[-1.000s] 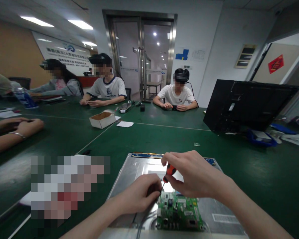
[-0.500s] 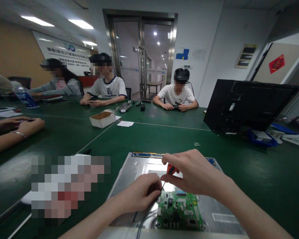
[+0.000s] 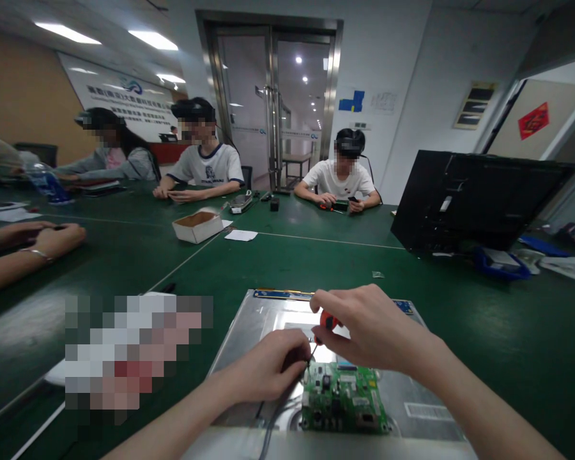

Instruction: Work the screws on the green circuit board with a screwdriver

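In my right hand [image 3: 367,329] is a screwdriver [image 3: 328,321] with a red and black handle, its thin shaft slanting down to the left. Its tip meets the upper left corner of a green circuit board [image 3: 347,399]. There the fingers of my left hand [image 3: 273,361] are pinched together beside the shaft, hiding what lies between them. The board rests on a silver metal display panel [image 3: 416,377], lying flat on the table. A grey cable [image 3: 267,431] runs out from under my left hand towards me.
A black monitor [image 3: 479,198] stands at the right, near a blue tray [image 3: 501,265]. A white open box [image 3: 199,227] and paper [image 3: 241,236] lie ahead on the green table [image 3: 316,262]. Several people sit around; a co-worker's hands [image 3: 57,243] are at the left.
The screwdriver handle turns slightly in my right hand while its tip stays at the board's corner. My left hand keeps its place. Across the table, a co-worker's hands shift around small items.
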`<action>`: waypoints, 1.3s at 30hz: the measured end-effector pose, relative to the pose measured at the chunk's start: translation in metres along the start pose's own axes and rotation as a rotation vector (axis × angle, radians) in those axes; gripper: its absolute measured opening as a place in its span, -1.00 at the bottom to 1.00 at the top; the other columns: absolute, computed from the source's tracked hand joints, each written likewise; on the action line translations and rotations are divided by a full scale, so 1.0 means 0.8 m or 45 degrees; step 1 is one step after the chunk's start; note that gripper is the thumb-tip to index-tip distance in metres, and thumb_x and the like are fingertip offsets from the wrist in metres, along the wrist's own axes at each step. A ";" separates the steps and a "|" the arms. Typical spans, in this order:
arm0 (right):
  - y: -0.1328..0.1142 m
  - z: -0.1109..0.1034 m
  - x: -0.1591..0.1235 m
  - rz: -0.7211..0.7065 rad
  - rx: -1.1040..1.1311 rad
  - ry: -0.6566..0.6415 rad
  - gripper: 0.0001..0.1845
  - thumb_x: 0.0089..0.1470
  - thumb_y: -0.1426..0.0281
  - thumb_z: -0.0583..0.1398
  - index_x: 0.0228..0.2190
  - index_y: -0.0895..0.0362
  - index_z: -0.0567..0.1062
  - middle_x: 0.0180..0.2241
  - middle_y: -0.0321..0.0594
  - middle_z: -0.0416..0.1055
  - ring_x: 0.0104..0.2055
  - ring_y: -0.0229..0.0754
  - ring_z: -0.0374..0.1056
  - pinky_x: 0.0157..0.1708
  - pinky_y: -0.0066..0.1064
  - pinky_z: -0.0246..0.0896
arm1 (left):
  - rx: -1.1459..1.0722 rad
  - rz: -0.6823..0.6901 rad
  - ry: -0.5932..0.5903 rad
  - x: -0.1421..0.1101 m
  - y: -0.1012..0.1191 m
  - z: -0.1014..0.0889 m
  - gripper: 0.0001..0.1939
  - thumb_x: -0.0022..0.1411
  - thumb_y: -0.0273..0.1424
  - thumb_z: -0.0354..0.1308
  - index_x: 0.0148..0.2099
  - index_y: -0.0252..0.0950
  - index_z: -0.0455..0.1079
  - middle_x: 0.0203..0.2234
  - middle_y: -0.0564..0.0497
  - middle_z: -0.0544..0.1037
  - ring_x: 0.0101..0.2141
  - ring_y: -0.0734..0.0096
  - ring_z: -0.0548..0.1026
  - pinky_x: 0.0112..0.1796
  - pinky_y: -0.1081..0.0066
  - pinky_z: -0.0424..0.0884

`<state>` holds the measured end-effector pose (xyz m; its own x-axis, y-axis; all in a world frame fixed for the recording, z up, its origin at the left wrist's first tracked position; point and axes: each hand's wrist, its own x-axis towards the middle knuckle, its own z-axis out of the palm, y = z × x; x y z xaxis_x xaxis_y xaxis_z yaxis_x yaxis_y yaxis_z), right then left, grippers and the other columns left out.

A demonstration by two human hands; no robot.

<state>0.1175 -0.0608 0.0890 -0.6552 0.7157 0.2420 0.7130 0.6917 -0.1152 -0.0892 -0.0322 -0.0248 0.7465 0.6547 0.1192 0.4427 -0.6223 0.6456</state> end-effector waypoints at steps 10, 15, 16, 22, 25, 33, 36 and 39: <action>0.005 -0.002 0.000 0.001 -0.045 0.011 -0.84 0.17 0.25 0.15 -0.28 0.08 0.37 -0.41 -0.32 0.50 -0.48 -0.27 0.32 -0.53 -0.42 -0.14 | 0.002 0.006 -0.003 0.002 0.002 -0.002 -0.94 0.18 -0.48 0.04 -0.26 -0.30 0.32 -0.46 0.04 0.41 -0.46 0.40 0.32 -0.46 0.46 0.19; 0.005 0.000 -0.001 0.000 0.002 0.034 -0.76 0.06 0.40 0.19 -0.19 0.10 0.32 -0.33 -0.31 0.51 -0.43 -0.26 0.36 -0.51 -0.42 -0.10 | -0.023 0.021 -0.006 0.003 0.005 -0.003 -0.95 0.19 -0.48 0.03 -0.29 -0.30 0.31 -0.48 0.04 0.41 -0.47 0.41 0.32 -0.46 0.46 0.19; 0.004 0.000 -0.001 -0.001 0.014 0.028 -0.76 0.07 0.38 0.19 -0.19 0.09 0.32 -0.33 -0.31 0.51 -0.42 -0.25 0.36 -0.51 -0.42 -0.09 | -0.027 0.026 -0.006 0.003 0.005 -0.003 -0.95 0.20 -0.48 0.03 -0.29 -0.30 0.31 -0.47 0.04 0.42 -0.47 0.41 0.33 -0.46 0.45 0.19; 0.003 -0.001 0.000 0.022 -0.007 0.009 -0.85 0.15 0.30 0.16 -0.25 0.09 0.34 -0.37 -0.31 0.50 -0.43 -0.24 0.37 -0.51 -0.43 -0.08 | -0.017 0.034 0.005 0.002 0.005 -0.004 -0.95 0.19 -0.49 0.05 -0.28 -0.30 0.33 -0.46 0.03 0.42 -0.46 0.40 0.33 -0.45 0.45 0.20; 0.002 0.000 0.000 0.012 0.009 0.026 -0.77 0.07 0.42 0.17 -0.18 0.10 0.32 -0.33 -0.31 0.51 -0.41 -0.24 0.38 -0.49 -0.42 -0.07 | -0.025 0.049 -0.006 0.002 0.002 -0.004 -0.93 0.19 -0.50 0.05 -0.25 -0.30 0.33 -0.44 0.02 0.43 -0.44 0.40 0.34 -0.44 0.44 0.21; 0.003 0.000 0.001 0.001 -0.006 0.010 -0.84 0.16 0.29 0.15 -0.23 0.09 0.33 -0.37 -0.33 0.51 -0.46 -0.25 0.35 -0.52 -0.44 -0.09 | -0.019 0.049 -0.023 0.002 -0.001 -0.002 -0.91 0.22 -0.48 0.05 -0.21 -0.31 0.34 -0.43 0.02 0.42 -0.45 0.40 0.33 -0.44 0.43 0.21; 0.000 0.002 0.001 0.008 0.011 0.036 -0.76 0.08 0.39 0.17 -0.17 0.10 0.32 -0.34 -0.31 0.51 -0.42 -0.24 0.38 -0.51 -0.43 -0.07 | -0.006 0.064 -0.020 0.002 0.000 -0.003 -0.93 0.24 -0.47 0.04 -0.23 -0.30 0.33 -0.43 0.02 0.42 -0.45 0.40 0.33 -0.44 0.43 0.20; -0.002 0.002 0.002 0.004 0.016 0.045 -0.75 0.09 0.37 0.18 -0.16 0.10 0.31 -0.33 -0.31 0.51 -0.41 -0.23 0.38 -0.51 -0.42 -0.08 | 0.010 0.091 -0.018 0.002 0.001 -0.004 -0.93 0.25 -0.46 0.02 -0.24 -0.29 0.32 -0.43 0.02 0.43 -0.44 0.40 0.33 -0.42 0.43 0.21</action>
<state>0.1153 -0.0607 0.0879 -0.6433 0.7143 0.2755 0.7119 0.6905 -0.1281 -0.0894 -0.0304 -0.0216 0.7832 0.6024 0.1541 0.3918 -0.6706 0.6299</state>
